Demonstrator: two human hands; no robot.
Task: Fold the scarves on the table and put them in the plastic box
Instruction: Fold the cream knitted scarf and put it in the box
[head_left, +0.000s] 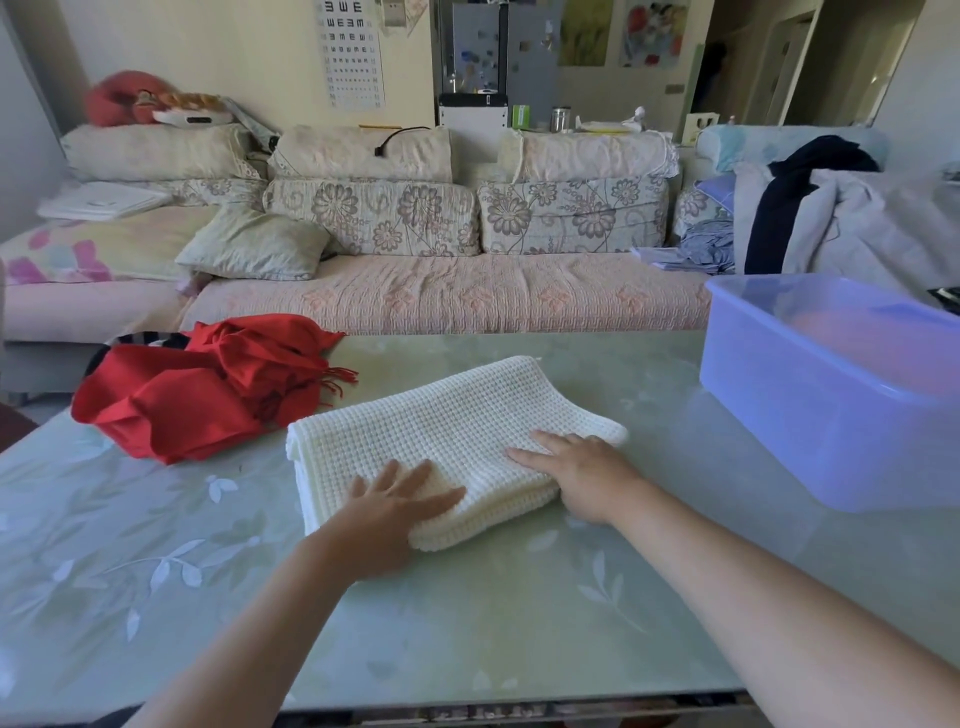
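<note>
Left hand (395, 506) is lying flat on the white scarf (447, 415), its fingers straight and spread, pressing down on the scarf's near left part. The heel of the palm is sitting at the scarf's near edge.

Right hand (576, 467) is lying flat on the scarf's near right part. Its fingers are straight and close together, pointing left across the knit. Its thumb is hiding from view at the scarf's near edge. Neither hand is pinching or curling round the cloth.

The white scarf is resting on the table (467, 634), folded into several layers that are showing at its near edge. It is forming a rough rectangle that is sitting askew to the table's near edge, its waffle knit facing up.

The red scarf (197, 395) is lying unfolded in a crumpled heap to the left of the white scarf and a little beyond it. The heap is touching the white scarf's left far side, and its fringe is trailing toward the white scarf's far end.

The box (810, 421), blue and translucent, is standing open to the right of the white scarf, apart from it and not touching it. Its near corner is reaching about level with the right hand.

Beyond the white scarf, past the table's far edge, a sofa (441, 296) is standing.
</note>
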